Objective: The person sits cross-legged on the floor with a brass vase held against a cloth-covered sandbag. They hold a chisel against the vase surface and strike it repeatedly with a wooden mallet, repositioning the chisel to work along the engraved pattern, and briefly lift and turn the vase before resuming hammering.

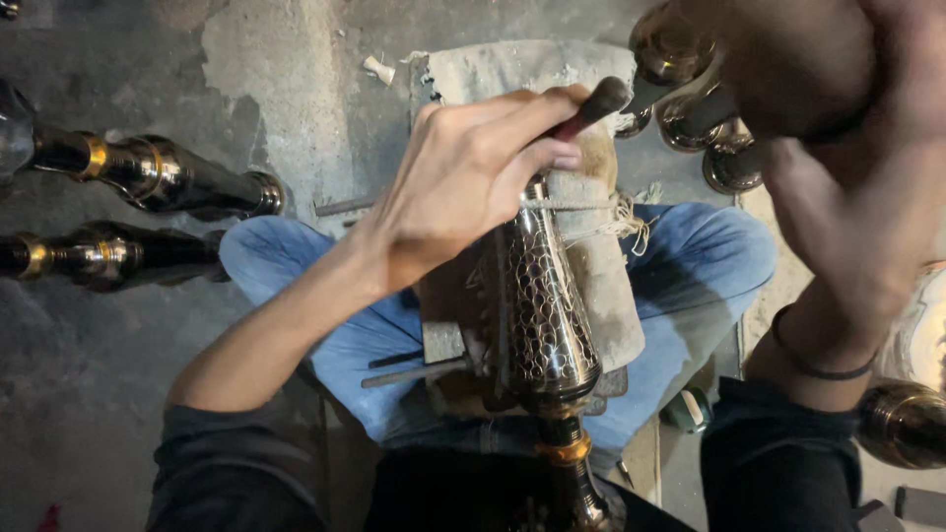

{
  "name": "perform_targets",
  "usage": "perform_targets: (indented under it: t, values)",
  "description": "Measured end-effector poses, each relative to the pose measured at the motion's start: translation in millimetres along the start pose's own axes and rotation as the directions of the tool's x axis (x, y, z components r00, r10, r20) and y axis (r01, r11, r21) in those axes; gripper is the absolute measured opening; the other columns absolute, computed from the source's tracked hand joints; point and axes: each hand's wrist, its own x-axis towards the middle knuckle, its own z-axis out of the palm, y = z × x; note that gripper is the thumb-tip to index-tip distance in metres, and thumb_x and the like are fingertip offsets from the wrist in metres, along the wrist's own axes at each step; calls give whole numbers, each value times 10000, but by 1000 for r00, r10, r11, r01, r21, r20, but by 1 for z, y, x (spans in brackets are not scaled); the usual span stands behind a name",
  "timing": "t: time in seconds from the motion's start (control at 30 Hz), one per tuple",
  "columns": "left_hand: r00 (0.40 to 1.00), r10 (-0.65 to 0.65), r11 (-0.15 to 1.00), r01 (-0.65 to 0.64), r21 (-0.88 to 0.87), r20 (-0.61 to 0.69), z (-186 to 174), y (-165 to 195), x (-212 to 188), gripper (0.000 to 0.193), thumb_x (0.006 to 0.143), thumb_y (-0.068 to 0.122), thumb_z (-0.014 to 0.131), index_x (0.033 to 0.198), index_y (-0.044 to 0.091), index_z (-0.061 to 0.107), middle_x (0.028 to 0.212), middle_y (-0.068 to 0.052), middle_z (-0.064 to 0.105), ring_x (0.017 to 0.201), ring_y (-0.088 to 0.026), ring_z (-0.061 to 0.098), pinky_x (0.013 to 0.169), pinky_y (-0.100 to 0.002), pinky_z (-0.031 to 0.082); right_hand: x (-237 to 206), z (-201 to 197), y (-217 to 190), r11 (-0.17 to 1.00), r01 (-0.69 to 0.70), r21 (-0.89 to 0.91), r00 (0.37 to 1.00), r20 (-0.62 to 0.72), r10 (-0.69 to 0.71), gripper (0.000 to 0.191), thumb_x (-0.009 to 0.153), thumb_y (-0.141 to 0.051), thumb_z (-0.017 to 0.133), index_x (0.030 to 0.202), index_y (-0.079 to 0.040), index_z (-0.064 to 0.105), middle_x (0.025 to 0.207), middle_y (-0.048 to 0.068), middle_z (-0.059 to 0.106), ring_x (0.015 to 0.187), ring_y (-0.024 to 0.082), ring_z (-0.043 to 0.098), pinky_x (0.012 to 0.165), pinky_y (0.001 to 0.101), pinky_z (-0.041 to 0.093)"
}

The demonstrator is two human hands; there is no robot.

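left hand (463, 182) centre frame, fingers clamped on dark-handled tool (596, 103) | patterned metal vase (542, 315) just below it, long axis top-to-bottom, across lap | right hand off-frame, grip unknowable

- The patterned metal vase (544, 315) lies along the padded block (591, 266) across the person's lap, its neck toward the body.
- A cord (591, 207) runs over the vase and the block.
- The left hand (463, 177) sits above the vase's far end, fingers (537, 133) around a punch tool (596, 103).
- The right hand (788, 69) is raised at upper right, above a cluster of metal pieces (690, 118).
- Two finished vases (148, 177) lie on the floor (118, 374) at left, one behind the other.
- A metal rod (409, 372) lies left of the vase, on the lap.
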Motion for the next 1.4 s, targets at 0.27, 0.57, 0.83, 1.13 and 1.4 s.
perform_targets:
  t: [0.27, 0.57, 0.83, 1.13, 1.4]
  values:
    - [998, 24, 1000, -24, 3, -53, -3, 4, -1, 270, 1043, 34, 659, 1310, 2, 642, 1090, -143, 765, 978, -234, 795, 823, -325, 629, -14, 11, 19, 984, 86, -156, 994, -60, -96, 670, 744, 127, 753, 1376, 14, 564, 1121, 224, 691, 996, 358, 686, 850, 397, 525]
    - [992, 53, 998, -54, 10, 117, -1, -11, 13, 296, 984, -2, 681, 1279, 10, 664, 1073, -149, 775, 930, -222, 789, 744, -299, 644, -41, 51, 37, 996, -31, -88, 963, -271, 6, 705, 669, 116, 747, 1336, 36, 533, 1069, 193, 665, 934, 329, 668, 871, 352, 525]
    - [959, 128, 991, -136, 13, 253, -13, -8, 39, 293, 890, 10, 738, 1180, -16, 705, 822, -195, 741, 797, -308, 766, 672, -427, 578, -49, 80, 12, 809, -250, 531, 867, -249, 432, 538, 943, 157, 710, 1405, -10, 491, 1068, 96, 648, 925, 205, 658, 828, 299, 528]
    - [926, 59, 997, -74, 27, 372, -13, -8, 44, 326, 867, 87, 763, 1182, 22, 709, 811, -198, 735, 764, -319, 763, 610, -441, 565, -77, 110, 6, 624, -349, 700, 749, -192, 634, 569, 956, 166, 724, 1421, -35, 465, 986, 73, 606, 840, 156, 593, 747, 277, 490]
    - [950, 178, 983, -186, 4, 258, -24, -16, 35, 349, 915, 44, 764, 1254, 6, 692, 979, -204, 756, 875, -325, 763, 736, -432, 584, -85, 94, 10, 520, -371, 769, 706, -130, 696, 591, 931, 99, 740, 1428, -46, 455, 1250, 2, 630, 914, 142, 693, 717, 246, 558]
